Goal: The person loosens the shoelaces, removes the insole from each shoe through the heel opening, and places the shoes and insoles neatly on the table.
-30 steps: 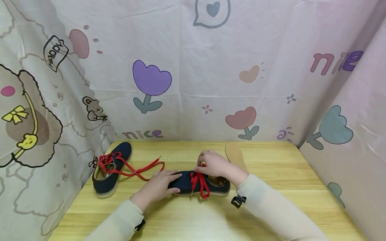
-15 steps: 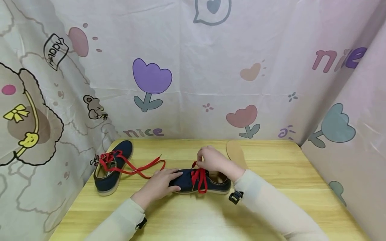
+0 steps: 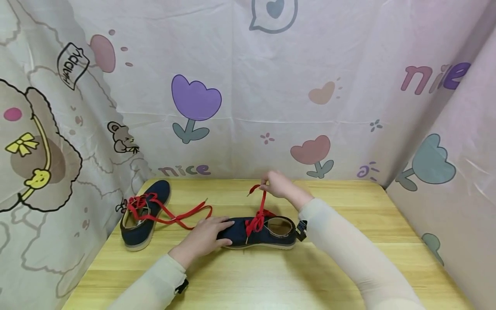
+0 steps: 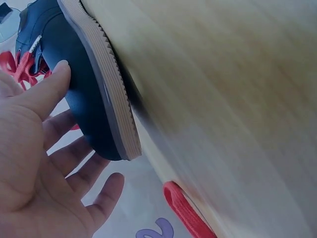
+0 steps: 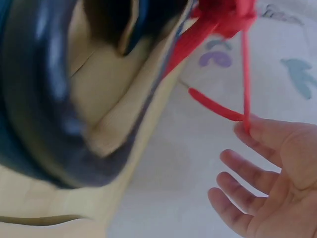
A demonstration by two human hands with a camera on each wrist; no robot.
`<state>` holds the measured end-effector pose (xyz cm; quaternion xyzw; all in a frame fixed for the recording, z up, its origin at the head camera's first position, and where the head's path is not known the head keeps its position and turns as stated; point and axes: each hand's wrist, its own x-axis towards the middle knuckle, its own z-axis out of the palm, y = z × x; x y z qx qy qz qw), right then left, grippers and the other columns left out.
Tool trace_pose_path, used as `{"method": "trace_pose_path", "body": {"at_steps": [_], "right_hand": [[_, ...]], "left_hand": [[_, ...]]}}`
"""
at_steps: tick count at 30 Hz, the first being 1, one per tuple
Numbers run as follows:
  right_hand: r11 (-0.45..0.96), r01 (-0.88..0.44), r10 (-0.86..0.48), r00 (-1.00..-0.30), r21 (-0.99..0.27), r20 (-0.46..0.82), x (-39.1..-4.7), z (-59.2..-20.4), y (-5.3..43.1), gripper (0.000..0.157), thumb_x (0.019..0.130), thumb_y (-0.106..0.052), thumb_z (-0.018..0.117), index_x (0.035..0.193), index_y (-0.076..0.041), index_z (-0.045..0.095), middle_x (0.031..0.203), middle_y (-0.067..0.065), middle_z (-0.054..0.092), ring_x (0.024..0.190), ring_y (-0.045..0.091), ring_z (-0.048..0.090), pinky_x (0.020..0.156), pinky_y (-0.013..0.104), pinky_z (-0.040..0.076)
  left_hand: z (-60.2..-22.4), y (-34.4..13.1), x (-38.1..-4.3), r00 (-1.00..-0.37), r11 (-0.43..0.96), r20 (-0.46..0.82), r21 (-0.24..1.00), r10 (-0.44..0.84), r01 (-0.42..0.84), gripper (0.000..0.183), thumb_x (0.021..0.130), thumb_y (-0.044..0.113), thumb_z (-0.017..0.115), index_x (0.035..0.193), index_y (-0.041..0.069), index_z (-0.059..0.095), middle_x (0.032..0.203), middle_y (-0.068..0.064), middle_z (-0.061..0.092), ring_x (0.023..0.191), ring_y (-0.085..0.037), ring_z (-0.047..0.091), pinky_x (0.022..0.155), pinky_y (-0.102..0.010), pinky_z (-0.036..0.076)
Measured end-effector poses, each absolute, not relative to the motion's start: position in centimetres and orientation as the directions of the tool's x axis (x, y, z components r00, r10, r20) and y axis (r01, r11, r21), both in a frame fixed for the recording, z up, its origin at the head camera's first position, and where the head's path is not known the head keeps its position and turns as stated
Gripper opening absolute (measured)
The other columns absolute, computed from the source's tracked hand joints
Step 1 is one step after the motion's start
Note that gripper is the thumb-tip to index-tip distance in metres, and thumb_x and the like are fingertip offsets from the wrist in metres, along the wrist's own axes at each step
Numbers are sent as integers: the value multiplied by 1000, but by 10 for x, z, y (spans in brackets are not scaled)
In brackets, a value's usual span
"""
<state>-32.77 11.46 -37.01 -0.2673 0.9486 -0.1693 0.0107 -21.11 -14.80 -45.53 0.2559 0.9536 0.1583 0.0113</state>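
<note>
Showing a table (image 3: 232,280) with pale cloth (image 3: 248,56) beyond its far, left and right edges. Carrying a shoe (image 3: 154,210) along the left edge, pointing toe-first at the far left corner and trailing red laces (image 3: 190,213) inward. Displaying a purple tulip (image 3: 196,101) and a red flower (image 3: 311,150) beyond the far edge, a mouse (image 3: 121,140) beyond the left.

Worktop (image 3: 255,280) smooth wood-grain w/ slight sheen; shoe upper (image 3: 264,237) matt cloth, prob. canvas (wrist views blurry); sole (image 4: 111,87) ribbed, matt; lace (image 3: 264,200) flat cloth; backdrop (image 3: 255,99) creased cloth.
</note>
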Motion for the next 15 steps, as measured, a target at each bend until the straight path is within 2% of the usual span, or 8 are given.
{"method": "trace_pose_path", "body": {"at_steps": [7,12,15], "right_hand": [[828,-457,-490,-871,-325,-23,-333,-393,120,20,98,-27,67,87,-13,76,78,-3,65,59,12,46,58,27,38],[809,-491,-517,-856,-324,5,-323,-393,123,20,98,-29,66,89,-14,77,85,-4,68,64,12,50,62,28,41],[793,-511,-538,-843,-330,11,-312,-386,123,23,98,-30,66,82,-17,75,82,-4,68,62,11,51,62,29,43]], "left_hand": [[-455,-148,-211,-867,817,65,304,495,489,58,91,42,72,142,16,60,145,-13,53,133,-37,49,109,-62,32],[-455,-147,-210,-870,820,65,306,488,483,57,91,41,72,142,16,60,146,-13,53,133,-37,49,108,-62,34],[-455,-147,-209,-874,823,64,310,481,475,57,91,41,72,142,16,60,146,-12,53,134,-37,48,107,-62,36]]}}
